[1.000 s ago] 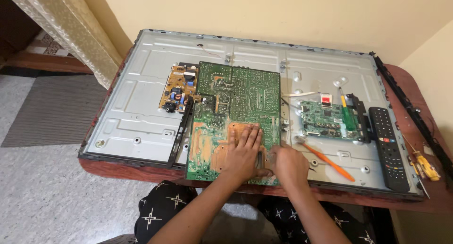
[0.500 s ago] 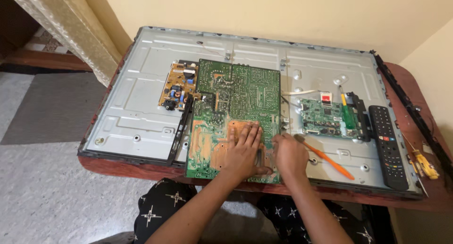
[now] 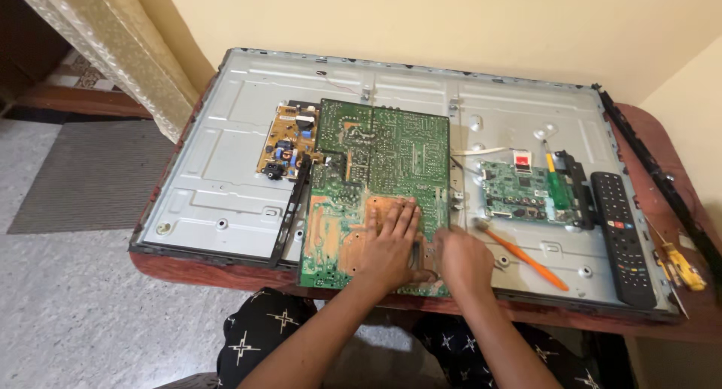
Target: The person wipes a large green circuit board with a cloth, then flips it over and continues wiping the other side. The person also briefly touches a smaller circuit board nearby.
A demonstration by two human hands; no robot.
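On the green circuit board (image 3: 376,186): your left hand (image 3: 389,246) flat, fingers spread; your right hand (image 3: 462,260) beside it, fingers curled, grip unclear.

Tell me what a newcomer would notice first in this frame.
A big green circuit board lies solder side up in the middle of an opened television's grey metal back. The left hand presses flat on its near end, the right hand beside it. An orange-handled tool and a black remote lie to the right.
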